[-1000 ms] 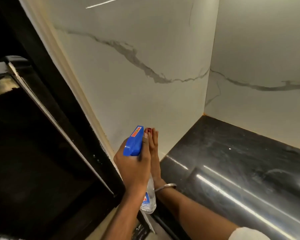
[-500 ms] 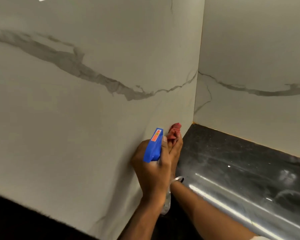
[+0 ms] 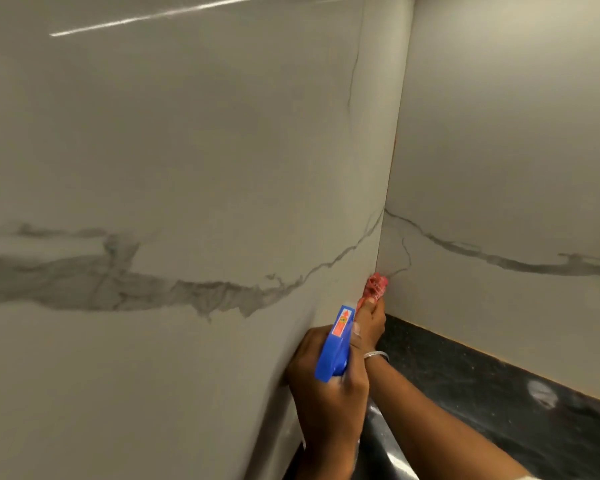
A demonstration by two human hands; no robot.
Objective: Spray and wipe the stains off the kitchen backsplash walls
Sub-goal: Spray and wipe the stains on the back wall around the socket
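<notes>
My left hand (image 3: 326, 393) grips a spray bottle by its blue trigger head (image 3: 335, 344), which carries an orange label and points up along the left backsplash wall (image 3: 187, 168). The bottle body is hidden behind the hand. My right hand (image 3: 371, 320), with a silver bangle at the wrist, holds a red cloth (image 3: 375, 285) and presses it into the corner where the left wall meets the right backsplash wall (image 3: 499, 150). Both walls are white marble-look panels with grey veins.
A dark glossy countertop (image 3: 465, 386) runs along the foot of the right wall, with a pale smudge (image 3: 542, 393) near its right end. The two walls meet in a vertical corner seam (image 3: 392, 168).
The view has swung right and closer to the wall; the black appliance at the left is gone from sight. My right hand with the red cloth has moved up and into the corner.
</notes>
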